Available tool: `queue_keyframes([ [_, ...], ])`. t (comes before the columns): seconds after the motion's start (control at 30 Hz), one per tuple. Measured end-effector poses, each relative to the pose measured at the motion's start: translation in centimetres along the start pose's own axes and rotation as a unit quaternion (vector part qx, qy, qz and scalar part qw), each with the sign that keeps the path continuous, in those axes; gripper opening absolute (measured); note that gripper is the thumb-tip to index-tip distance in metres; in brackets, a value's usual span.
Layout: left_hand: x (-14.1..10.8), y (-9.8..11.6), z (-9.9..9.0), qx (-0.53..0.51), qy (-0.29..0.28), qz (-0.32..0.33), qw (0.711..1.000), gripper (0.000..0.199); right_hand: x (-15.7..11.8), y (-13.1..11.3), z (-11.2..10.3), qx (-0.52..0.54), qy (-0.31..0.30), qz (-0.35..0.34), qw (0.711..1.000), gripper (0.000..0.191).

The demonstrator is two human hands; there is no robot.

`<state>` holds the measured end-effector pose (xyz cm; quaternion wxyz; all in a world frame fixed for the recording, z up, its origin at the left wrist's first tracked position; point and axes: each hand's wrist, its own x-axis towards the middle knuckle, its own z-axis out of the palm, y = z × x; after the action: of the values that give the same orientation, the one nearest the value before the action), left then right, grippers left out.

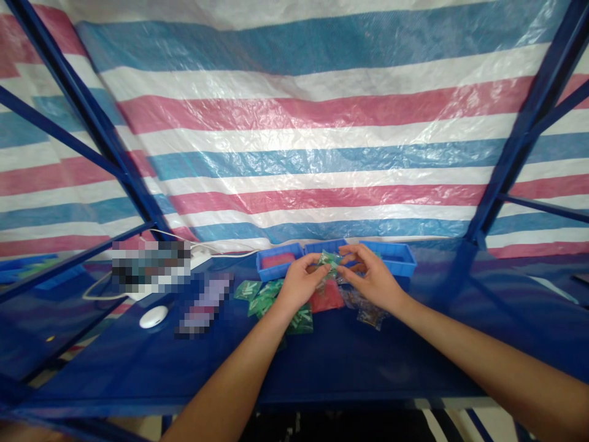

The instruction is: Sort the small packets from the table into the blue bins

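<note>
Bare forearms [243, 368] cross the glossy blue bench [368, 368]. Left hand [301, 279]: fingers pinching a small, shiny green-and-clear plastic packet [330, 258] above it, any print unreadable. Right hand [372, 276]: fingers parted alongside, contact indeterminable.

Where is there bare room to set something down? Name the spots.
Free: the blue tabletop between its near edge and the green packets and dark packets; also right of the rightmost blue bin. Crowded: around the left hand and right hand, where packets and bins sit close together.
</note>
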<state>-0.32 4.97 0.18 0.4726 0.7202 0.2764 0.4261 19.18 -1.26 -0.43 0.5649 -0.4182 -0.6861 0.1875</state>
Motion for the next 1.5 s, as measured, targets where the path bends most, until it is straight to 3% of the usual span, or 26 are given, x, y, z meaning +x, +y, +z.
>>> queue_keyframes([
  [0.17,-0.3,0.4,0.7,-0.053,0.002,0.012,0.999,0.042,0.3,1.0,0.1,0.103,-0.013,0.088,0.991,0.050],
  [0.3,-0.5,0.6,0.7,-0.062,-0.021,0.015,0.998,0.040,0.3,0.5,0.0,0.147,-0.053,0.126,0.980,0.040],
  [0.7,-0.4,0.3,0.8,-0.045,0.003,-0.001,0.999,0.043,0.5,1.0,0.0,0.159,-0.042,0.131,0.978,0.035],
  [1.17,-1.0,1.3,1.1,0.022,0.045,0.003,0.999,0.043,0.1,0.7,0.4,0.165,-0.087,0.115,0.976,0.030],
  [1.5,-0.8,1.7,1.1,-0.057,-0.003,-0.002,0.998,0.034,0.1,-0.1,0.5,0.189,-0.099,0.127,0.969,0.031],
])
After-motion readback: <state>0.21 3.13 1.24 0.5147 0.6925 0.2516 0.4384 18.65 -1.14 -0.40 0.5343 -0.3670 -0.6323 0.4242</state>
